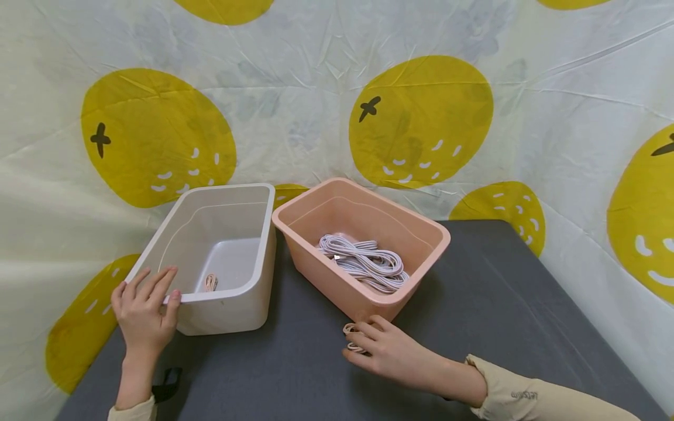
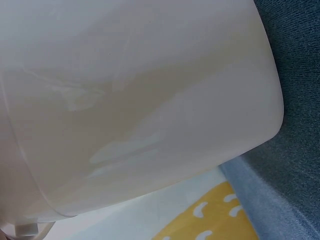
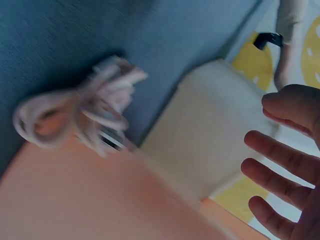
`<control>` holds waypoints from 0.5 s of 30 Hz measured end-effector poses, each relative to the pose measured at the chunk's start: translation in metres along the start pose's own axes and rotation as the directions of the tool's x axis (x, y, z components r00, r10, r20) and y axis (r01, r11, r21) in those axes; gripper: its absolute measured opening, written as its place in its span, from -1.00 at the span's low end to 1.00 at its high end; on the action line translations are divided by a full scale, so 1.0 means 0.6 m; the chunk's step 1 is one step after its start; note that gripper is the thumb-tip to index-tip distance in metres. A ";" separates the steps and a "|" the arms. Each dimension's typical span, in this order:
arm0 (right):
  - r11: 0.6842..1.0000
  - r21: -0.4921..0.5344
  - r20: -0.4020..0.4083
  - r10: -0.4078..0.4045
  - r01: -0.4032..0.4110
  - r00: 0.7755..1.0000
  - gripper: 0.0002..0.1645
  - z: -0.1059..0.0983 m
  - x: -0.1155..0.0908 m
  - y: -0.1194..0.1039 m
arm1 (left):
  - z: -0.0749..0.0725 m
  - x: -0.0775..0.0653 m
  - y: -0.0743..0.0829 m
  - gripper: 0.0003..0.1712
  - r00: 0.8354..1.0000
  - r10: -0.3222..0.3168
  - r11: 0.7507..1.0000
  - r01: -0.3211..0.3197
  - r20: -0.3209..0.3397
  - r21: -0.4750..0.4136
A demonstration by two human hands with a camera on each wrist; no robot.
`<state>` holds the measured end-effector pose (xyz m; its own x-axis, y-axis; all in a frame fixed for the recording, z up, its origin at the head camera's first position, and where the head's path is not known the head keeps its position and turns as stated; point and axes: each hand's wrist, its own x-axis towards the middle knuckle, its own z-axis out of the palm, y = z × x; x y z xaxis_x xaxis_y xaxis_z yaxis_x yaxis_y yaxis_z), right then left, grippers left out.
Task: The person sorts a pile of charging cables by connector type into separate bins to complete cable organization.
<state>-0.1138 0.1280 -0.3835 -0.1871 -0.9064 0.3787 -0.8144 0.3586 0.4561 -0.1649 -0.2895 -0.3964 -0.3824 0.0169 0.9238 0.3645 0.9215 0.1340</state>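
Observation:
My left hand (image 1: 142,316) rests at the near left corner of a white bin (image 1: 226,313), its fingers lying over the rim with the thumb beside them. Inside that bin lies a small peach cable bundle (image 1: 210,283). My right hand (image 1: 392,354) hovers by another small pale cable bundle (image 3: 82,107), which lies on the table at the foot of a pink bin (image 1: 337,289). The right wrist view shows its fingers spread and apart from that bundle. Coiled white cables (image 1: 368,263) fill the bottom of the pink bin. The left wrist view shows mostly the white bin's outer wall.
Both bins stand side by side on a dark grey table (image 1: 489,304), the pink one turned at an angle. Behind them hangs a pale curtain (image 1: 295,134) printed with large yellow fruit. A black strap (image 1: 167,383) shows at my left wrist.

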 end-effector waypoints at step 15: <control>0.991 -0.105 0.036 0.084 -0.080 0.996 -0.55 0.074 -0.042 -0.031 | 0.002 -0.001 -0.003 -0.39 1.000 -0.003 1.000 0.003 -0.002 -0.002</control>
<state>-0.1180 0.1342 -0.4372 -0.2745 -0.8807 0.3861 -0.7345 0.4512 0.5070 -0.1661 -0.2909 -0.3976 -0.3819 0.0133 0.9241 0.3650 0.9208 0.1376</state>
